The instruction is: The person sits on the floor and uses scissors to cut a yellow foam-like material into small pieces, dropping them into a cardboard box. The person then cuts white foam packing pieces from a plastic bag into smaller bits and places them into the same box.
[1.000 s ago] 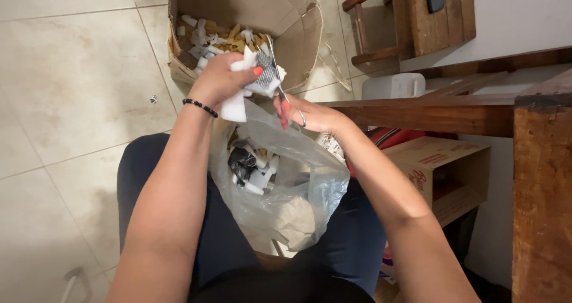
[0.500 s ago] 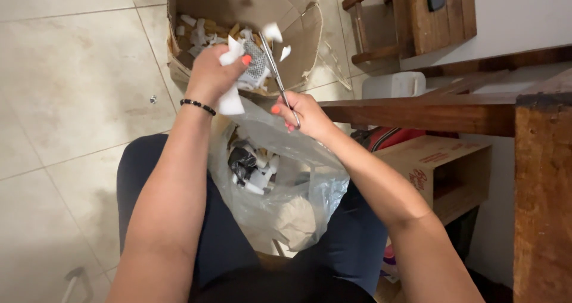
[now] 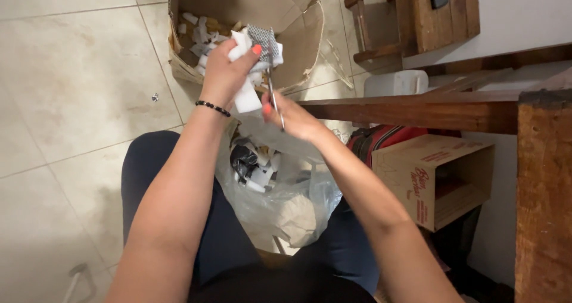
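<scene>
- Blister pack (image 3: 262, 39), small, silvery and patterned, is being held up over the open cardboard box (image 3: 307, 29), pinched together with white paper scraps (image 3: 247, 94).
- Left hand (image 3: 225, 73) is gripping pack and paper; fingers are curled tight around them, thumb pressing on top.
- Scissors (image 3: 273, 85) are standing nearly upright, blades meeting the pack's lower edge; whether the blades are parted cannot be told.
- Right hand (image 3: 292, 119) is closing around the scissor handles, fingers wrapped narrow.
- Handling judgement: pack is looking light, thin and crinkly, stiff enough to cut but easy to crush; best grip is at its edge, clear of the blades.
- Cardboard box is holding many white and tan cut pieces.
- Clear plastic bag (image 3: 286, 202) is resting on the lap, holding more packs and paper.
- Wooden table edge (image 3: 417, 109) is running just right of the hands; a printed carton (image 3: 435, 178) is sitting beneath it.
</scene>
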